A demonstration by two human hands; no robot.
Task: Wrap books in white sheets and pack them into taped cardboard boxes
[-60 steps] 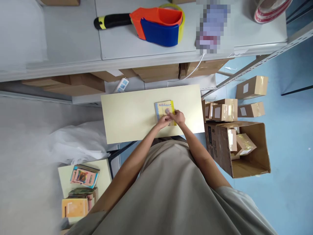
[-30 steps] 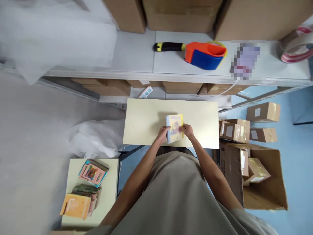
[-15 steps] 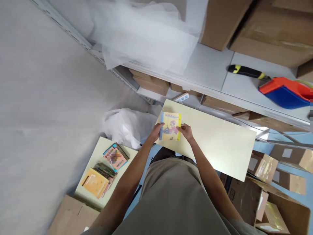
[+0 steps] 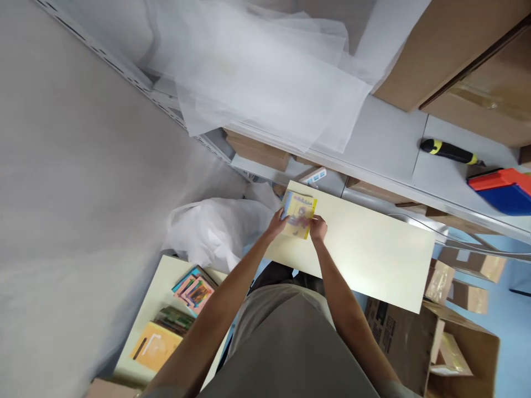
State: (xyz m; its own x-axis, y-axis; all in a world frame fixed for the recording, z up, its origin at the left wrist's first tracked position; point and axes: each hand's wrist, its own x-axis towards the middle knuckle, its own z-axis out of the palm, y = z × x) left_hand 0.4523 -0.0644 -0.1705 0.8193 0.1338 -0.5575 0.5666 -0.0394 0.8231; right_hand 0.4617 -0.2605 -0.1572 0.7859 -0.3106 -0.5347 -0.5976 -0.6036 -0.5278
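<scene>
A thin book (image 4: 299, 213) with a pale yellow illustrated cover, a blue left edge and a bright yellow right edge is held over the near-left end of the cream tabletop (image 4: 373, 249). My left hand (image 4: 277, 224) grips its left edge, thumb on the cover. At its right edge, my right hand (image 4: 318, 228) is closed with fingers pinched. The cover looks hazy, as if under a translucent film; I cannot tell for sure.
A side table (image 4: 145, 309) at lower left bears several books (image 4: 155, 345). White translucent bags (image 4: 207, 226) lie beside it; more sheets (image 4: 265, 77) cover the upper shelf. That shelf also holds a black-and-yellow cutter (image 4: 450, 150) and a red-and-blue dustpan (image 4: 501, 190). Cardboard boxes (image 4: 402, 337) stand at right.
The view has shifted, so the shelf and table sit differently. Both hands still hold the book, which is turned slightly clockwise; my right hand has curled more at its edge.
</scene>
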